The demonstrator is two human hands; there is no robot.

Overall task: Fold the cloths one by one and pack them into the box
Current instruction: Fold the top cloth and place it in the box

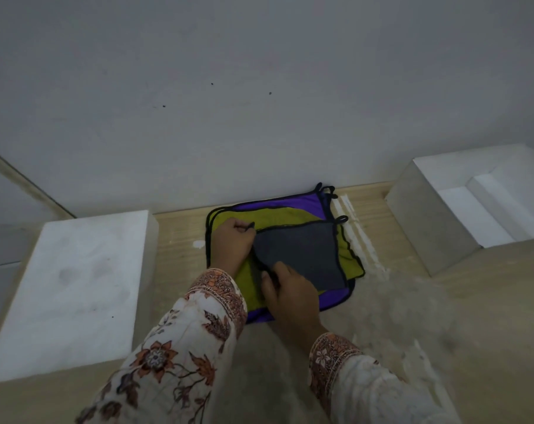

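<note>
A stack of cloths lies on the wooden table against the wall: a purple cloth (293, 203) at the bottom, a yellow-green cloth (275, 217) over it, and a grey cloth (302, 252) with black trim on top. My left hand (233, 240) pinches the grey cloth's far left corner. My right hand (290, 293) grips its near left corner, which is lifted off the stack. An open white box (424, 221) stands at the right, its inside white with nothing seen in it.
A white box lid or closed box (73, 289) sits at the left of the table. White marks (360, 240) streak the wood right of the cloths. The grey wall rises just behind the stack. Bare table lies in front on the right.
</note>
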